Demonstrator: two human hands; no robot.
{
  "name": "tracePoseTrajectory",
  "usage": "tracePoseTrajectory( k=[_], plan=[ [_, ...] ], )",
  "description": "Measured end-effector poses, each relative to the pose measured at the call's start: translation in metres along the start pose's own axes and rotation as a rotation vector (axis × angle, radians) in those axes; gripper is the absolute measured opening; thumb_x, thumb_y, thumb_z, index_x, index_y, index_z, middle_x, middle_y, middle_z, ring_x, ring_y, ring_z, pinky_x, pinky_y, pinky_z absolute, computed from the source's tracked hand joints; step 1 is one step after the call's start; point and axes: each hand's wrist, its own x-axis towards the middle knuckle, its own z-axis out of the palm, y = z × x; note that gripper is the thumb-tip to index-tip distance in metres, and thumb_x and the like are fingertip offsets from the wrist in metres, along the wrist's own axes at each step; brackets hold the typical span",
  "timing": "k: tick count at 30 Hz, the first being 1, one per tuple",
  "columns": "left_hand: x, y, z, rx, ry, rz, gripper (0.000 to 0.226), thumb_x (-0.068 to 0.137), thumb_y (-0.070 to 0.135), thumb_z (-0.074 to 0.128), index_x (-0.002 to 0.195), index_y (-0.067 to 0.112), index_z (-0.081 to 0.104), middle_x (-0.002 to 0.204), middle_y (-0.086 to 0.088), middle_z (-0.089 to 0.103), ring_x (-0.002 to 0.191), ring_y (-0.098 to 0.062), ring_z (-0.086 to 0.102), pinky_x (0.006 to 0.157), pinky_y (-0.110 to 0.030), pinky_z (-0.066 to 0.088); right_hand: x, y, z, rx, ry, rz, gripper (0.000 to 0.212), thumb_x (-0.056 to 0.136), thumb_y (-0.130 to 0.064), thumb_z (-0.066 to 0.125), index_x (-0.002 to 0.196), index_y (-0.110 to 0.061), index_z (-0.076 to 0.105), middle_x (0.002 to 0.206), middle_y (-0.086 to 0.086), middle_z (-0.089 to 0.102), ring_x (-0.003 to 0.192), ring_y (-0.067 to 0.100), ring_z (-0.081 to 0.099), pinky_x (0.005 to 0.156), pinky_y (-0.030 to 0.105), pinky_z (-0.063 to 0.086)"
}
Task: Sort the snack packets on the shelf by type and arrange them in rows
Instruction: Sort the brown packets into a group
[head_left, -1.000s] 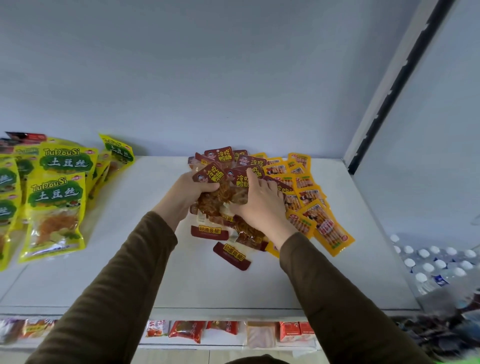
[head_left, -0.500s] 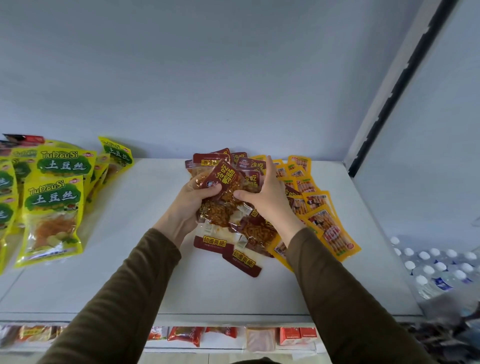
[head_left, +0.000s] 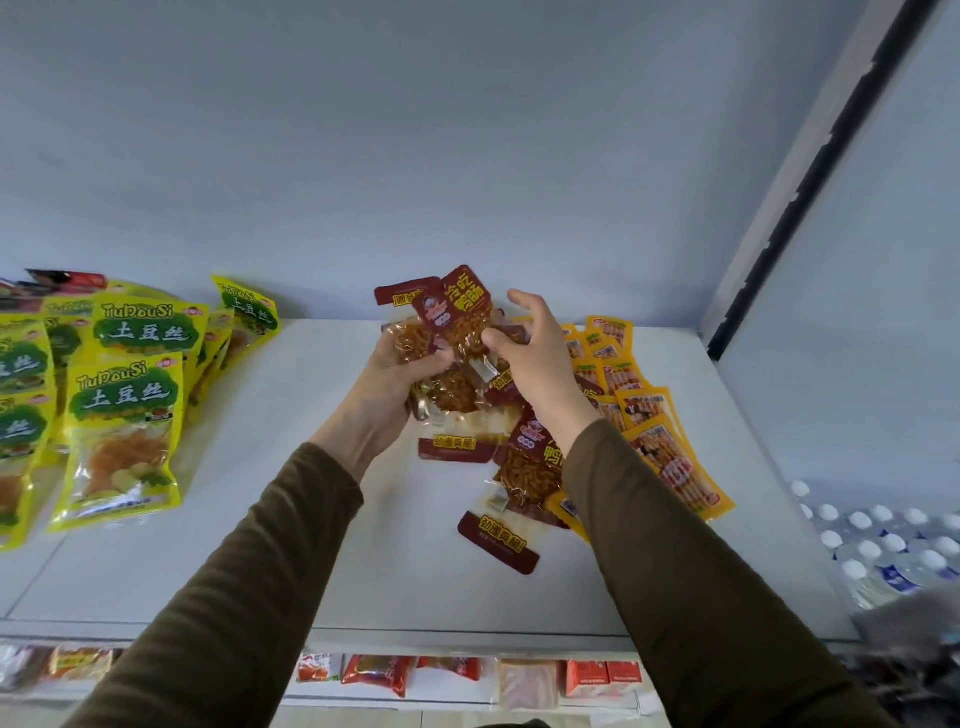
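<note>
Head view, left hand (head_left: 387, 376) gripping red packets (head_left: 457, 332), right hand (head_left: 540, 358) pinching them

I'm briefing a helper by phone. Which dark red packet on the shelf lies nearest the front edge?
On the white shelf, find the yellow-orange packets at the right. Just left of them lies a loose dark red packet, below both hands. Unlike its neighbours, its red end strip with yellow lettering points toward the shelf's front edge.

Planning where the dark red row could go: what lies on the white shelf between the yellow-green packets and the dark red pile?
In the head view, only bare white shelf separates the yellow-green packets from the dark red packets.
</note>
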Motion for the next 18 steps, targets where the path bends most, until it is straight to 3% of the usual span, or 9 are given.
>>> tracePoseTrajectory(
  k=[3, 8, 10, 13, 18],
  plan=[
    [-0.001, -0.004, -0.001, 0.120, -0.026, 0.010, 0.076, 0.080, -0.013, 0.076, 0.141, 0.020, 0.044, 0.125, -0.012, 0.069, 0.115, -0.028, 0.070, 0.089, -0.045, 0.061, 0.004, -0.004, 0.001, 0.123, 0.048, 0.035, 0.051, 0.095, -0.024, 0.070, 0.141, -0.033, 0.049, 0.143, -0.002, 0.053, 0.132, 0.021, 0.049, 0.108, 0.042, 0.046],
    [0.000, -0.004, -0.010, 0.142, 0.146, 0.043, 0.050, 0.085, 0.001, 0.079, 0.123, 0.027, 0.059, 0.117, -0.001, 0.073, 0.102, -0.022, 0.075, 0.075, -0.035, 0.064, 0.001, -0.015, -0.003, 0.160, 0.161, -0.117, 0.043, 0.097, -0.022, 0.066, 0.136, -0.032, 0.052, 0.112, 0.016, 0.065, 0.096, 0.024, 0.063, 0.090, 0.042, 0.056],
    [-0.001, -0.003, -0.016, 0.145, 0.167, 0.033, 0.043, 0.088, 0.003, 0.077, 0.123, 0.023, 0.063, 0.110, 0.000, 0.077, 0.097, -0.023, 0.077, 0.074, -0.035, 0.063, 0.003, -0.021, -0.009, 0.193, 0.209, -0.159, 0.041, 0.097, -0.021, 0.065, 0.135, -0.031, 0.052, 0.119, 0.011, 0.066, 0.102, 0.020, 0.067, 0.086, 0.033, 0.058],
    [-0.004, -0.004, -0.021, 0.122, 0.182, 0.010, 0.036, 0.090, 0.003, 0.074, 0.122, 0.018, 0.067, 0.111, -0.005, 0.078, 0.097, -0.029, 0.077, 0.079, -0.041, 0.063, 0.005, -0.032, -0.018, 0.294, 0.258, -0.153, 0.040, 0.098, -0.017, 0.063, 0.135, -0.025, 0.053, 0.107, 0.005, 0.073, 0.093, 0.009, 0.072, 0.072, 0.015, 0.053],
    [-0.007, -0.004, -0.026, 0.071, 0.325, -0.023, 0.031, 0.093, 0.007, 0.072, 0.122, 0.014, 0.065, 0.112, -0.009, 0.076, 0.094, -0.030, 0.077, 0.073, -0.039, 0.063, 0.005, -0.047, -0.045, 0.490, 0.381, -0.162, 0.037, 0.100, -0.015, 0.061, 0.135, -0.016, 0.053, 0.096, -0.005, 0.078, 0.097, 0.012, 0.074, 0.079, 0.023, 0.058]
  ],
)
